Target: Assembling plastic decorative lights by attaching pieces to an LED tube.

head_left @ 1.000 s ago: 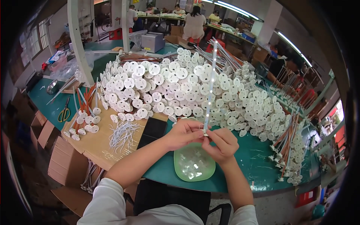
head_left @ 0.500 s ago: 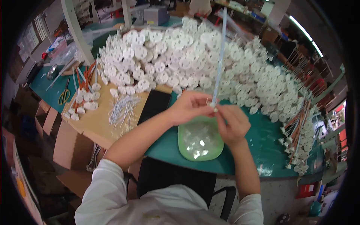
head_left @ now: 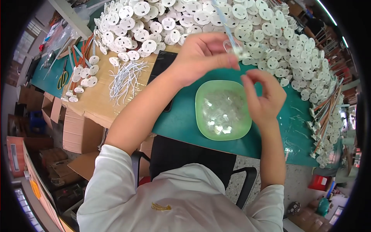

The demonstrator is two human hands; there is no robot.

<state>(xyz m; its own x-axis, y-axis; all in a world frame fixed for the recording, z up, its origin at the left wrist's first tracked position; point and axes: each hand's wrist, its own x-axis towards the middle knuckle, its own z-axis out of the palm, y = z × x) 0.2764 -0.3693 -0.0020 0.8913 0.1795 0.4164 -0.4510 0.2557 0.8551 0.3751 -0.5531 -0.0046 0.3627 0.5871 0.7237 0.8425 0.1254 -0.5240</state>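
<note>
My left hand (head_left: 203,56) is raised over the green table (head_left: 181,120) and pinches a thin pale tube (head_left: 228,27) with a small clear part at its lower end. My right hand (head_left: 262,94) hovers just right of it, fingers curled and apart, holding nothing that I can see. Under both hands sits a light green bowl (head_left: 222,110) with several small clear pieces in it. A big heap of white round discs (head_left: 239,27) fills the table beyond my hands.
A bundle of white wire pieces (head_left: 125,77) lies on a cardboard sheet (head_left: 96,104) at the left, next to a dark flat rectangle (head_left: 162,65). More discs (head_left: 83,77), orange rods (head_left: 77,52) and scissors (head_left: 62,77) lie far left. Rod assemblies (head_left: 324,116) line the right edge. Cardboard boxes (head_left: 77,133) stand below the table.
The view has tilted down and closer. My left hand keeps the tube; my right hand has come off it and dropped a little toward the bowl.
</note>
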